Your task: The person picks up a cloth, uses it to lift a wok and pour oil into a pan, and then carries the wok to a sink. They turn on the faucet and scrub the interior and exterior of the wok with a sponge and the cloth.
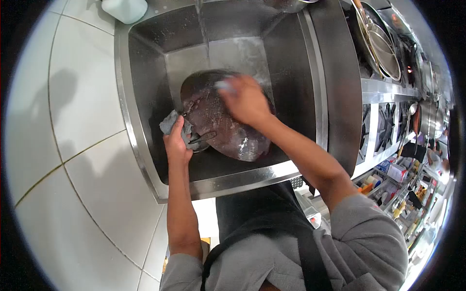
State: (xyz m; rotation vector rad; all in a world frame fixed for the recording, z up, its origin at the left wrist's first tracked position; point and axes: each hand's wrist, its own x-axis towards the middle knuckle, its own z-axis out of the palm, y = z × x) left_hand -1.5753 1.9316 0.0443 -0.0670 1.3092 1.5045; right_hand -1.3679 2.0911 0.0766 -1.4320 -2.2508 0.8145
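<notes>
A large dark wok lies tilted in a steel sink, its wet underside facing up. My left hand grips the wok's handle through a grey cloth at the left rim. My right hand presses a pale scrubbing pad against the upper part of the wok. A thin stream of water falls from above onto the sink floor just behind the wok.
White tiled wall runs along the left of the sink. A white container stands at the sink's top-left corner. Right of the sink are a steel counter, stacked pans, gas burners and shelves with bottles.
</notes>
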